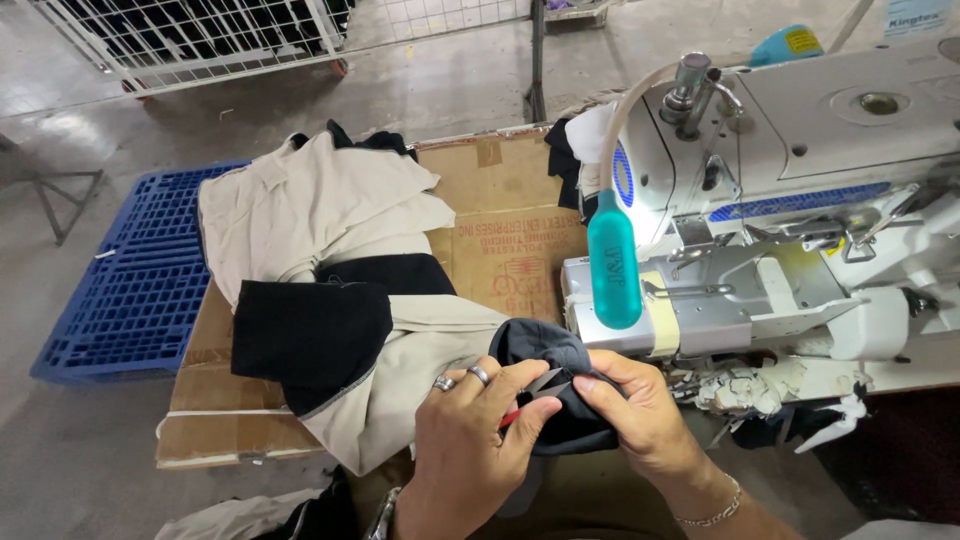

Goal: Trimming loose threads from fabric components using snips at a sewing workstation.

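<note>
A single head-worn camera looks steeply down and forward from the person's own viewpoint. It sits close above the hands, left hand (pixel 470 450) and right hand (pixel 640 415), at the lower middle of the frame. The sewing machine (pixel 800 200) fills the upper right, the concrete floor (pixel 60 470) and blue pallet (pixel 140 290) the left.

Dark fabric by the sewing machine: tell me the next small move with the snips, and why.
Probably close the snips on whatever thread sits at the dark fabric edge. The left hand holds their blade tips against the fold, and the right hand pinches that fold taut beside them. The thread itself is too small to see, so this is a guess.
</note>
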